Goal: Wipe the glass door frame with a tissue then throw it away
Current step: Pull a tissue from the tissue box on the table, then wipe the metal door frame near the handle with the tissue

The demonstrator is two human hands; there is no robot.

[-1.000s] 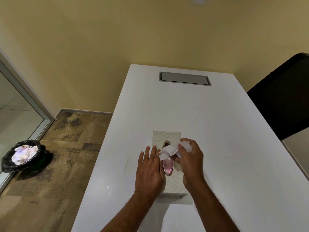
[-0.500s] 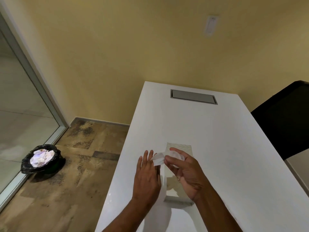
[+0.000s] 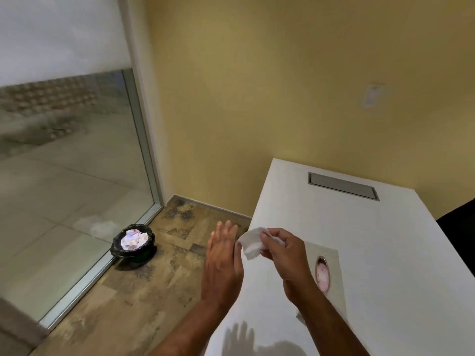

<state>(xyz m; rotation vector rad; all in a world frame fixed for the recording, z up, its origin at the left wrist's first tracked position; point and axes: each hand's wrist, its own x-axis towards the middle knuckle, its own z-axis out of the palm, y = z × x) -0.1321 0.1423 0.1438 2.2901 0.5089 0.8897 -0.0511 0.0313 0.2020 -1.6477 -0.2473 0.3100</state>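
Your right hand (image 3: 280, 255) pinches one crumpled white tissue (image 3: 250, 243) above the table (image 3: 385, 253) edge; your left hand (image 3: 222, 260) hangs flat and spread beside it, holding nothing. One tissue box (image 3: 327, 273) lies behind your right wrist. One black-lined bin (image 3: 133, 241), holding wadded tissues, stands by the glass door frame (image 3: 144, 140).

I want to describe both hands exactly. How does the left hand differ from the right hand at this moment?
The left hand is open with flat, straight fingers and holds nothing; the right hand is curled and pinches a white tissue. The left hand is at the table's left edge, partly over the floor; the right hand is above the table, beside the tissue box. Both are bare and raised, close together.
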